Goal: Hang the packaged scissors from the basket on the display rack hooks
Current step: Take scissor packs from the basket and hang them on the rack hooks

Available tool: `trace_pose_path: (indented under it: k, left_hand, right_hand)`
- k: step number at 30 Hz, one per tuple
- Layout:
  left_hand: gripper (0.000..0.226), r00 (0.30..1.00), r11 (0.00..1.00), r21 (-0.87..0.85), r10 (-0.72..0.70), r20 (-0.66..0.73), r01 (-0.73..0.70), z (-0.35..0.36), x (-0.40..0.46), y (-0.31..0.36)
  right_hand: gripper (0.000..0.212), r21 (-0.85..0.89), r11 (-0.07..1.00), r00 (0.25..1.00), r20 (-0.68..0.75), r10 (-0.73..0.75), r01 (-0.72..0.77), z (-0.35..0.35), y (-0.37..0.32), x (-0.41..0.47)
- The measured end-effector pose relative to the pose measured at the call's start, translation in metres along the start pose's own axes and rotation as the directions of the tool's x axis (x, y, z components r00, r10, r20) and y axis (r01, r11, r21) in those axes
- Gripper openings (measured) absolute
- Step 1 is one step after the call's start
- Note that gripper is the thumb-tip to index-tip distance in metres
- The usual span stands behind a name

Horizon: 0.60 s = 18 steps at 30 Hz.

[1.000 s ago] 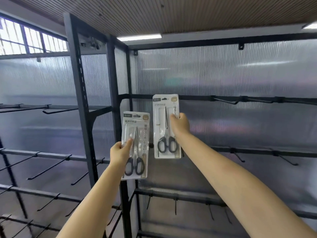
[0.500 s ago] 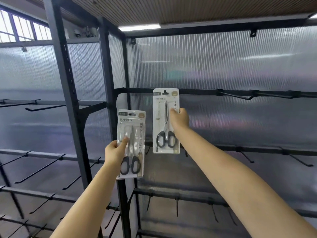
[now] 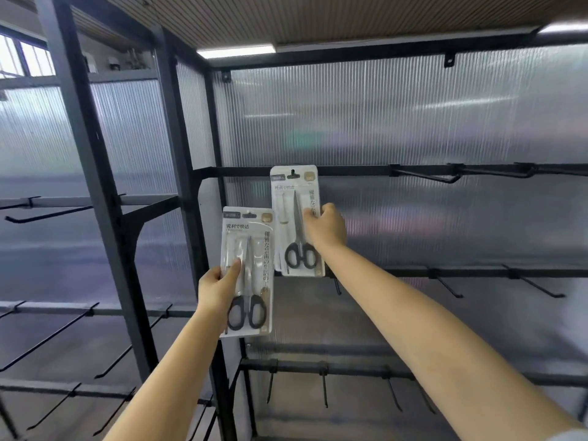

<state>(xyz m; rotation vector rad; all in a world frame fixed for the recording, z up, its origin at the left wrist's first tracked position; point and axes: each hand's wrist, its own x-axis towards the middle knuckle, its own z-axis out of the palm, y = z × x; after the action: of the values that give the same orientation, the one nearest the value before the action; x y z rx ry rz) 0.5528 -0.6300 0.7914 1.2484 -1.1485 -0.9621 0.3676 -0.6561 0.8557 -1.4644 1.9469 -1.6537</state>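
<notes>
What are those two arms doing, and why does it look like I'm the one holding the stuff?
The camera sits on a person's head, so you see their arms as if they were yours. Each hand holds a flat pack with scissors inside. The right hand lifts its scissors pack to the black top bar of a display rack; the hole at the pack's top is level with that bar. The left hand holds another scissors pack lower down. Thin empty hooks stick out from the bars, ready for packs.
</notes>
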Motion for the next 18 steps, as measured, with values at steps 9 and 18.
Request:
trace_pose_path:
  k: [9,18]
  left_hand:
    - [0.038,0.992,0.997,-0.053,0.065,0.112,-0.06,0.02,-0.012,0.003]
    - [0.033,0.977,0.994,-0.078,0.094,0.194,-0.08,0.031,-0.022,0.014]
  right_hand:
    - [0.038,-0.048,0.947,0.925,0.233,-0.299,0.318,-0.04,-0.021,-0.006]
    - [0.019,-0.006,0.94,0.882,0.35,-0.316,0.34,-0.054,-0.034,-0.015]
